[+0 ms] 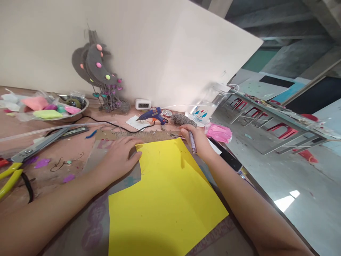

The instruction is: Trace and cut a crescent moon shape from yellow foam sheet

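A yellow sheet (165, 199) with a notch cut from its upper left side lies in front of me, with faint curved pencil-like lines near its top. My left hand (121, 154) rests flat beside that notch, fingers stretched out and the thumb touching the sheet's edge. At the upper right corner, my right hand (198, 140) is closed round a light purple pen (192, 143). The pen's lower end points towards me, and its other end is hidden by the fingers. Just beyond this hand lies a bundle of grey yarn (182, 120).
Large yellow-handled scissors (25, 153) lie at left, near a metal bowl (84, 106) of coloured clay packs. A blue glue gun (153, 114), a small clock (143, 104) and a clear jug (207, 106) stand behind. A phone (226, 156) lies right, by the table edge.
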`<action>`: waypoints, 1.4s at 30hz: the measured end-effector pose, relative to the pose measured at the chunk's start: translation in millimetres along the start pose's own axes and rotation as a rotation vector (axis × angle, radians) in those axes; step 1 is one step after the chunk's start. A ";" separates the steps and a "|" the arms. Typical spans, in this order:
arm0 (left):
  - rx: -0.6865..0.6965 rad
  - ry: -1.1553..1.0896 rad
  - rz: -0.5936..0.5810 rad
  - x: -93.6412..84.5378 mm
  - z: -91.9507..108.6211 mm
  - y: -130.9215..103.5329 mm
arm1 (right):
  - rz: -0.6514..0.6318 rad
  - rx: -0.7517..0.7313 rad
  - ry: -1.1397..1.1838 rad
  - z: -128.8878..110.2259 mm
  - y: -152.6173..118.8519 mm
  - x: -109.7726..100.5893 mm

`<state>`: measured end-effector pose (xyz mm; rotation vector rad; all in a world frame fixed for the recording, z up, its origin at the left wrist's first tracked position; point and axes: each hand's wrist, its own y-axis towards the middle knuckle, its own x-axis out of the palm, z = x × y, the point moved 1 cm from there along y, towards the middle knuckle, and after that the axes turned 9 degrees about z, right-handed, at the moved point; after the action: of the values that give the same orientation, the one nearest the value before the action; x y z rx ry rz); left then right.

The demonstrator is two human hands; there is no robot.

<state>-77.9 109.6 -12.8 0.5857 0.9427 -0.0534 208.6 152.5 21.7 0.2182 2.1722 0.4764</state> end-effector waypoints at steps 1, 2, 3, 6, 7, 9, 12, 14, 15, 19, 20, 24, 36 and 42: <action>-0.022 -0.013 0.013 -1.0 0.0 0.6 | 0.012 0.008 0.010 0.8 1.7 -3.3; -0.040 -0.026 0.029 -2.0 -0.1 1.1 | 0.024 0.011 0.013 1.1 3.0 -6.2; -0.056 -0.037 0.048 -3.0 -0.4 1.7 | 0.030 0.009 0.008 0.9 3.8 -8.5; -0.085 -0.053 0.090 -4.5 -1.7 3.1 | 0.031 -0.029 -0.037 -1.7 3.0 -10.5; -0.088 -0.047 0.093 -4.4 -1.9 3.4 | 0.026 -0.046 -0.059 -3.2 2.1 -9.4; -0.076 -0.022 0.080 -3.8 -1.1 3.6 | -0.011 -0.093 -0.119 -7.1 1.2 -4.7; 0.002 -0.009 0.035 -3.6 2.5 3.0 | -0.109 -0.187 -0.200 -15.7 7.1 5.6; 0.073 -0.023 0.011 -4.1 5.1 2.0 | -0.161 -0.279 -0.296 -22.5 17.6 13.2; 0.107 -0.032 -0.002 -4.2 5.9 1.3 | -0.179 -0.325 -0.363 -25.6 24.2 17.3; 0.212 -0.066 -0.061 -2.2 5.3 -1.3 | -0.245 -0.457 -0.547 -31.3 49.1 37.8; 0.225 -0.070 -0.079 -1.2 4.7 -1.8 | -0.255 -0.467 -0.561 -30.5 53.1 43.3; 0.235 -0.054 -0.126 0.1 4.0 -2.1 | -0.251 -0.413 -0.562 -21.1 58.6 57.7; 0.298 0.013 -0.176 -2.4 7.4 -2.2 | -0.448 -0.173 0.136 -52.2 -15.7 1.9; 0.271 0.007 -0.166 -3.4 10.7 -2.5 | -0.534 -0.284 0.079 -56.7 -48.7 11.5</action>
<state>-72.6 101.6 -6.5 0.7561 0.9970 -0.3317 157.1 97.2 24.1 -0.5315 2.0974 0.4788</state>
